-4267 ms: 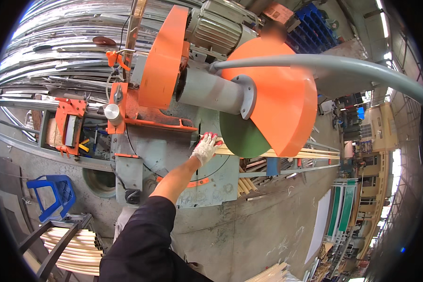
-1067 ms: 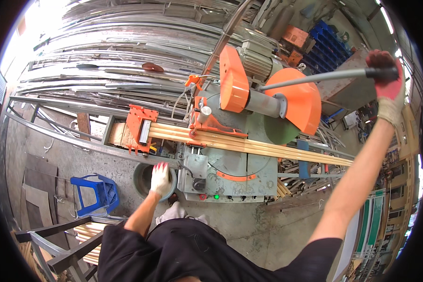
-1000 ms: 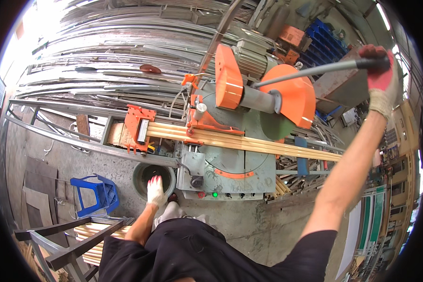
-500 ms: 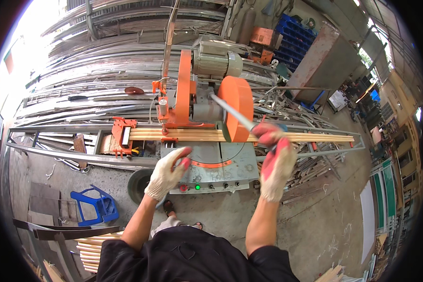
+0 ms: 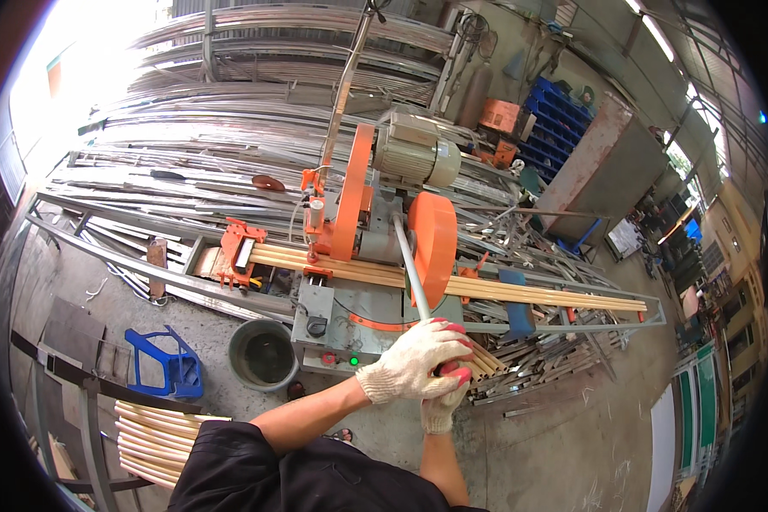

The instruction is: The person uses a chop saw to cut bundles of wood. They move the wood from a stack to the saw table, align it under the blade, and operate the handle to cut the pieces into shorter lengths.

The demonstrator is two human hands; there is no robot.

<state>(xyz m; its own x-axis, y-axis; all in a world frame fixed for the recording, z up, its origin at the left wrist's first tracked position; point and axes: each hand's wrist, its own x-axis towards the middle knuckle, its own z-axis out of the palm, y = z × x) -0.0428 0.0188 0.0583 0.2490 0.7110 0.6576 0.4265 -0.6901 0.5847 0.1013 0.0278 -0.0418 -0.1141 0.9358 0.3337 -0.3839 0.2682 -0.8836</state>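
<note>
Both hands wear cream knit gloves with red fingertips and meet at the near end of the grey lever handle [image 5: 412, 271] of an orange cut-off saw. My left hand [image 5: 414, 363] lies over the handle with its fingers curled round it. Just below, my right hand [image 5: 444, 401] is closed on the handle's end, partly hidden by the left. The orange blade guard [image 5: 433, 247] stands over a bundle of long gold-coloured tubes [image 5: 520, 293]. An orange clamp [image 5: 244, 253] sits at the tubes' left end.
A grey bucket [image 5: 286, 378] and a blue plastic stool [image 5: 164, 367] stand on the floor to the left. More gold tubes [image 5: 149, 439] lie stacked at lower left. Long metal bars [image 5: 171, 166] fill the racks behind the saw. A rusty metal cabinet [image 5: 602, 171] stands at far right.
My left hand has crossed rightward onto the lever handle beside my right hand. The handle and blade guard have swung down toward me, and the view has tilted.
</note>
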